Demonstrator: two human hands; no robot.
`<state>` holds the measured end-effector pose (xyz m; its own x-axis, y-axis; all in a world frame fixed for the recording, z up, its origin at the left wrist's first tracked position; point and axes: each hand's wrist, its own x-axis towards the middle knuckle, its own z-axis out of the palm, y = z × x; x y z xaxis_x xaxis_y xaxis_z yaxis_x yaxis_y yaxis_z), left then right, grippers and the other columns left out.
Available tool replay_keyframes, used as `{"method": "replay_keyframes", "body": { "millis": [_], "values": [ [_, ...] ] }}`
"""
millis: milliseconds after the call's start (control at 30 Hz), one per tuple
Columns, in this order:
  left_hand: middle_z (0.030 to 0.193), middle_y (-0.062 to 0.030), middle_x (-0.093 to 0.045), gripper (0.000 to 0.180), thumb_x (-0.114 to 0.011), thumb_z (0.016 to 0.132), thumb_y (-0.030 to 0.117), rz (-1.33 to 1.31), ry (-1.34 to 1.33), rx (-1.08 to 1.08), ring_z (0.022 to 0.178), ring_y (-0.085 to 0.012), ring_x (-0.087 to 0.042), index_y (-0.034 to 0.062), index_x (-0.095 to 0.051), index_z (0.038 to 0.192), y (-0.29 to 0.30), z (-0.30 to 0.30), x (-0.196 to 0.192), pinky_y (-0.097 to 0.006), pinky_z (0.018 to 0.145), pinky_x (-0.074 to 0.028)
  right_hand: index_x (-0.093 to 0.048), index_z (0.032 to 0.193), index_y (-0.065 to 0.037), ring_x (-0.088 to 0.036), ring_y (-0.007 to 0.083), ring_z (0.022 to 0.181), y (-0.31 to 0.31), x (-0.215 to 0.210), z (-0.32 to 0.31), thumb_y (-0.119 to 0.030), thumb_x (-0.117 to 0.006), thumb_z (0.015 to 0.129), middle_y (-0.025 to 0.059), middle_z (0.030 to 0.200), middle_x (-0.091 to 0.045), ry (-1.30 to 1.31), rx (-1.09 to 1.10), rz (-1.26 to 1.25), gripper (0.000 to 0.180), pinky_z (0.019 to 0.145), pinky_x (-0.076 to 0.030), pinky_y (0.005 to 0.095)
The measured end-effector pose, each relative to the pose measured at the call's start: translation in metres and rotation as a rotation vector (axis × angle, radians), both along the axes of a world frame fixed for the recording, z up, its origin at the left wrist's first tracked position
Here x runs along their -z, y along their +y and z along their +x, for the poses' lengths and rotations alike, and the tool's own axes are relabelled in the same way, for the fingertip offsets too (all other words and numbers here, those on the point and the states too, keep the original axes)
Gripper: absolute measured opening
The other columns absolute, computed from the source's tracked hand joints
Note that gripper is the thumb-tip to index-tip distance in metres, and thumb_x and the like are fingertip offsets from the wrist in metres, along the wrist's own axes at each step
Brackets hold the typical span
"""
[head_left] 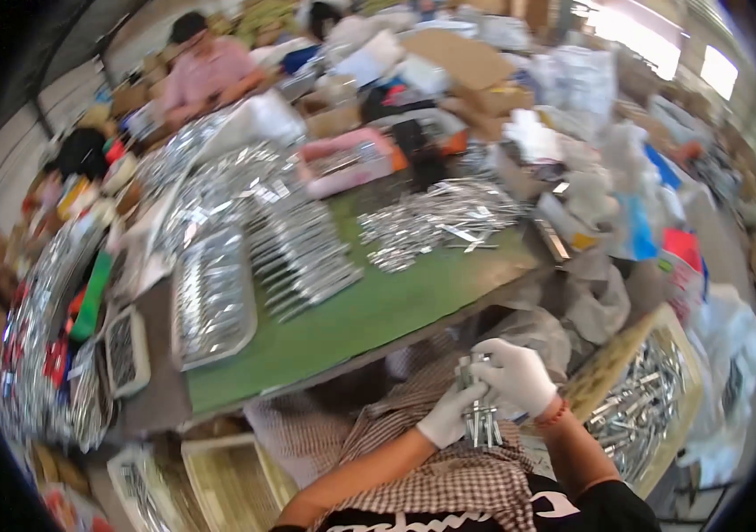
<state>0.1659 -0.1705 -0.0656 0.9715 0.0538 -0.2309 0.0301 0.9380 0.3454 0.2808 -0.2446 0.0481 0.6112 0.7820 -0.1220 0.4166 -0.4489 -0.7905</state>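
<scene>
In front of my lap, both my hands wear white gloves and hold a bundle of slim silver metal rods [484, 427]. My left hand [451, 417] is closed around the bundle's near side. My right hand [517, 377] is closed over its upper part, and rod ends show between and below the gloves. Just beyond the hands is the green tabletop [378, 328], bearing a loose pile of similar silver rods [440, 217]. To the left of that pile lie neat rows of silver metal pieces [303, 257].
A yellowish bin [613, 355] with many silver rods stands at my right. On the table's left is a clear tray [250, 324] of metal pieces; a pink box [387, 160] sits at the back. Yellowish crates [192, 461] stand low left. A person [205, 75] sits across, far left.
</scene>
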Motion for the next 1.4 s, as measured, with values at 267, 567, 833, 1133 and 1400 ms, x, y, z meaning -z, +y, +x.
{"method": "replay_keyframes", "body": {
  "millis": [267, 567, 833, 1133, 1400],
  "values": [
    [0.117, -0.0049, -0.057, 0.061, -0.075, 0.079, 0.007, 0.568, -0.022, -0.34, 0.108, -0.0134, -0.057, 0.0054, -0.043, 0.132, 0.044, -0.019, -0.083, -0.03, 0.092, -0.048, -0.057, 0.124, 0.0, -0.062, 0.0241, 0.102, 0.041, -0.065, -0.006, -0.015, -0.081, 0.067, 0.0149, 0.115, -0.062, -0.137, -0.234, 0.339, 0.064, 0.089, -0.049, 0.0348],
    [0.116, -0.0168, -0.063, 0.079, -0.083, 0.071, 0.018, 1.541, 0.08, -1.12, 0.099, -0.0268, -0.067, 0.0014, -0.041, 0.136, 0.13, -0.045, -0.135, -0.034, 0.083, -0.054, -0.042, 0.137, 0.003, -0.049, 0.0263, 0.127, 0.141, -0.091, -0.042, -0.019, -0.089, 0.063, 0.0152, 0.138, -0.049, -0.116, -0.663, 0.711, 0.091, 0.109, -0.036, 0.0382],
    [0.108, -0.017, -0.063, 0.106, -0.079, 0.072, 0.009, 1.892, 0.247, -1.146, 0.09, -0.0301, -0.067, -0.0012, -0.009, 0.152, 0.151, -0.058, -0.113, -0.035, 0.079, -0.053, -0.064, 0.097, -0.005, -0.061, 0.029, 0.1, 0.184, -0.059, -0.063, 0.0, -0.079, 0.059, 0.0128, 0.106, -0.063, -0.193, -0.622, 0.81, 0.041, 0.086, -0.05, 0.0367],
    [0.094, -0.0168, -0.065, 0.106, -0.079, 0.069, 0.018, 1.601, 0.433, -0.972, 0.074, -0.0361, -0.066, 0.003, -0.014, 0.152, 0.156, -0.067, -0.11, -0.041, 0.065, -0.052, -0.058, 0.087, -0.004, -0.059, 0.021, 0.082, 0.215, -0.061, -0.074, 0.009, -0.068, 0.063, 0.0102, 0.09, -0.06, 0.096, -0.397, 0.9, 0.029, 0.075, -0.048, 0.0313],
    [0.11, -0.0152, -0.064, 0.077, -0.082, 0.07, 0.018, 1.076, 0.288, -1.097, 0.094, -0.0269, -0.068, 0.0062, -0.042, 0.135, 0.181, -0.12, -0.067, -0.036, 0.082, -0.055, -0.053, 0.127, -0.005, -0.047, 0.0329, 0.124, 0.236, -0.111, -0.118, -0.032, -0.08, 0.073, 0.0202, 0.132, -0.048, 0.008, -1.065, 0.832, 0.067, 0.103, -0.037, 0.0448]
  ]
}}
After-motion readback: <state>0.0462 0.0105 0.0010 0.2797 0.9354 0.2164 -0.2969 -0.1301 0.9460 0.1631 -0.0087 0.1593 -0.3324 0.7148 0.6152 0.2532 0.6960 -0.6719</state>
